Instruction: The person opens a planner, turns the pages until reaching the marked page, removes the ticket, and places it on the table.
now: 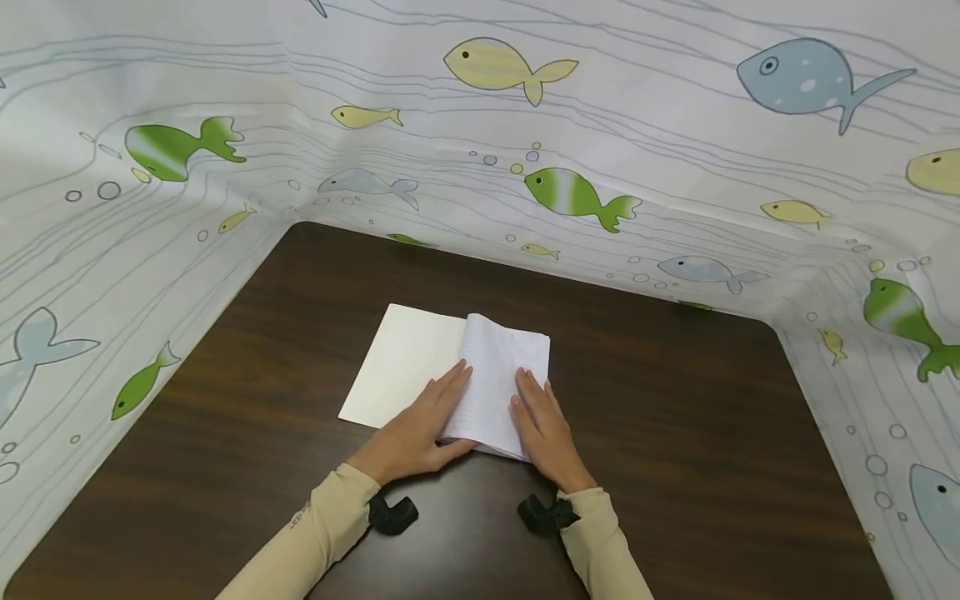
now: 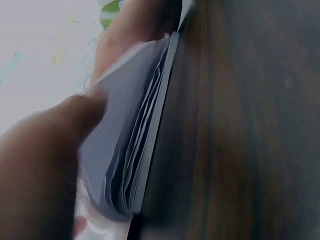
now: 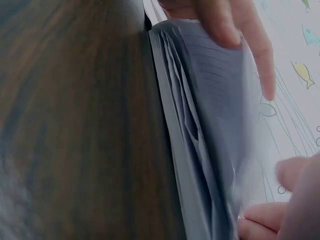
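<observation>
in the head view, a notebook [image 1: 448,346] lies open on a dark wood tabletop [image 1: 675,433], a blank cream side [image 1: 405,358] to the left and lined pages [image 1: 491,400] to the right, bulging upward in a curve near the middle. the left hand [image 1: 420,429] rests at the left of that curve, its fingers straight and close together, the thumb apart at the near edge. the right hand [image 1: 551,433] lies over the right part of the lined pages, fingers straight too. neither hand pinches anything that can be seen. both arms wear beige sleeves [image 1: 333,512], and a white sheet [image 1: 450,187] printed with fish stands round the tabletop.

in the left wrist view, the notebook's edge shows side-on, its leaves loosely layered above the tabletop; a blurred thumb reaches across the top page, with the other hand beyond.

in the right wrist view, the leaves gape slightly along the edge, ruled lines show on the top one, fingers [image 3: 262,60] lie at the far end, and other fingertips, blurred, show at lower right.
</observation>
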The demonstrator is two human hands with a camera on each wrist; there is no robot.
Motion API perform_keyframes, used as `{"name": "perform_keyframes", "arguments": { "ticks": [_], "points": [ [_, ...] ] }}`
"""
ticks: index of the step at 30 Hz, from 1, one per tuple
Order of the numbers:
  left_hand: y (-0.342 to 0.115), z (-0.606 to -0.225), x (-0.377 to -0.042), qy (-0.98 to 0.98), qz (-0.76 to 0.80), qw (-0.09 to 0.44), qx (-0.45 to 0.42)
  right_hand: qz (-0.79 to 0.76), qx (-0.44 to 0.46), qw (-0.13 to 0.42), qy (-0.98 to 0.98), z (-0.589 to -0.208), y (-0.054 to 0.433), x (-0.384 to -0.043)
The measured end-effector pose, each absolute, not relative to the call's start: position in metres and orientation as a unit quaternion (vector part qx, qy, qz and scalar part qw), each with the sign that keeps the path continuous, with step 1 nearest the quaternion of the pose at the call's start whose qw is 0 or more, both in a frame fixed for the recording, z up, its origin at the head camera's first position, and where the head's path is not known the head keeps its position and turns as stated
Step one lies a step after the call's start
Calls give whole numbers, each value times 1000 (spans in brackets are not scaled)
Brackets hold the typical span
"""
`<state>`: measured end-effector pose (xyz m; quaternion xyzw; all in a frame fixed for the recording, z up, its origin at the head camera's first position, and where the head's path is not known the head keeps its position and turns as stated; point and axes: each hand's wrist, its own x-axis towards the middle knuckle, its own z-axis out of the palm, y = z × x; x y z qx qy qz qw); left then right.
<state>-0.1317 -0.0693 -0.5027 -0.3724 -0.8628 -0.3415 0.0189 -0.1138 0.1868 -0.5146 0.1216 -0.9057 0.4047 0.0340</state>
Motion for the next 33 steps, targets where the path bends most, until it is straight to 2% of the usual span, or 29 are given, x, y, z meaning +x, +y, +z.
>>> {"name": "perform_keyframes", "arguments": {
  "ticks": [5, 26, 29, 33],
  "points": [
    [-73, -501, -137, -869, -365, 4, -334, 405, 136, 55, -902, -515, 188, -117],
    [-98, -493, -145, -857, -415, -77, -295, 401, 150, 72, -901, -517, 189, -116],
    [-96, -492, -141, -859, -402, -48, -314, 408, 139, 65, -900, -516, 189, -115],
    [-87, -494, -134, -862, -368, 50, -345, 409, 121, 57, -903, -516, 189, -114]
  ]
}}
